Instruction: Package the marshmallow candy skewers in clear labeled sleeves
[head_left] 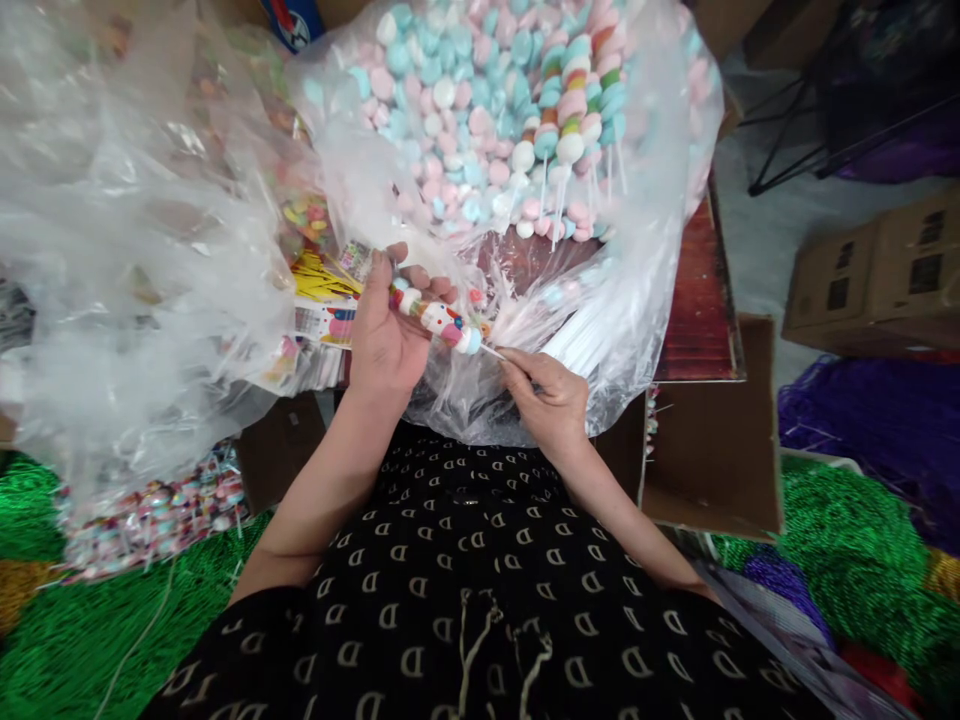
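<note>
A marshmallow skewer in a clear printed wrapper lies slantwise across the fingers of my left hand, which is closed around its upper part. My right hand pinches the white stick at the skewer's lower end between thumb and fingers. Just left of my left hand are yellow twist ties and a stack of printed wrappers. Beyond both hands, unwrapped marshmallow skewers rest on a heap of pink, blue and white marshmallows in a large clear plastic bag.
White sticks lie right of my hands. At left, a cloudy plastic bag holds colourful candies. Wrapped skewers are piled at lower left. An open cardboard box stands right, below the dark red tabletop.
</note>
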